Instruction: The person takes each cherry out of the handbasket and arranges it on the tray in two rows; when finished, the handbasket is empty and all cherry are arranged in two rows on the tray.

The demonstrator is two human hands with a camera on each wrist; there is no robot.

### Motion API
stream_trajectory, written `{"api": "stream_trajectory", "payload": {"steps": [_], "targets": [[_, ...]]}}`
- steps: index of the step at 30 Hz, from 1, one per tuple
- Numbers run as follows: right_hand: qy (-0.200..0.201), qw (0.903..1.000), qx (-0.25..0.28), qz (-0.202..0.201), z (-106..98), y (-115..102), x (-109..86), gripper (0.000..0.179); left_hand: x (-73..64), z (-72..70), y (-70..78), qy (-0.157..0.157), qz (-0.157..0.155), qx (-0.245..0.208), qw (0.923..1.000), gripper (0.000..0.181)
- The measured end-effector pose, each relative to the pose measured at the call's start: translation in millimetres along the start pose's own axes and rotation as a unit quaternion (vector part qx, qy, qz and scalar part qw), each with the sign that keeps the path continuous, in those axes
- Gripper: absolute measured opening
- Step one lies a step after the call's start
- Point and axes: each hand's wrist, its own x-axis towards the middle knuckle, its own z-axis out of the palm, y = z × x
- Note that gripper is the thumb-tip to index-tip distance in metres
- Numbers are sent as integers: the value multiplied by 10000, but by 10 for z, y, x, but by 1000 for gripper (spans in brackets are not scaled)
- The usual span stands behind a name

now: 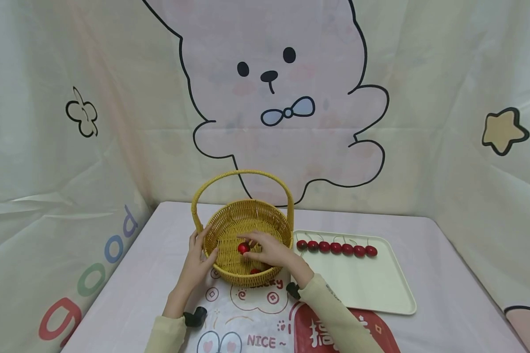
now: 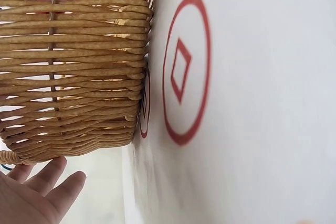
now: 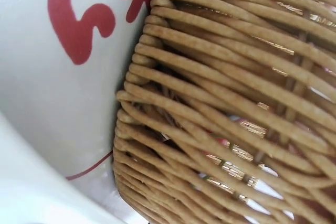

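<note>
A yellow woven basket (image 1: 253,280) with a tall arched handle stands on the table. My left hand (image 1: 196,264) rests on the basket's left rim near the handle's foot, thumb over the edge. In the left wrist view its fingers (image 2: 50,179) touch the outside of the weave. Reaching over the right rim, my right hand (image 1: 267,249) is inside the basket and pinches a red cherry (image 1: 243,248) between thumb and forefinger. Another red cherry (image 1: 255,271) lies near the front wall, partly hidden. The right wrist view shows the basket's wall (image 3: 226,98), not the fingers.
Right of the basket lies a cream tray (image 1: 357,289), with a row of several stemmed red cherries (image 1: 335,248) along its far side. A printed mat (image 1: 258,323) lies under the basket's front. Printed cloth (image 1: 274,147) hangs behind the table.
</note>
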Motion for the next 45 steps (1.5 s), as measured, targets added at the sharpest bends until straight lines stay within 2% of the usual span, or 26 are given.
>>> {"api": "stream_trajectory", "payload": {"steps": [6,14,18,28,33,37,45], "targets": [[209,9998,36,15,13,9,-16,45,-2,6,-17,9,-56,10,10000,64],[430,9981,336,289,19,53,-35,38,2,30,-18,26,-58,-15,10000,63],[633,9961,544,276,8,65,-42,35,0,38,-7,20,-81,11,10000,62],[833,9913,997,225,-29,74,-128,33,3,39,-1,17,-119,25,9999,62],[939,9926,762,129,-63,52,-179,35,5,37,-10,25,-109,54,9999,63],[1176,9920,454,-25,-100,16,-214,32,8,32,-18,39,-83,46,9999,63],[1569,9851,707,57,-166,-40,-326,29,0,18,-7,17,-104,-8,9999,63]]}}
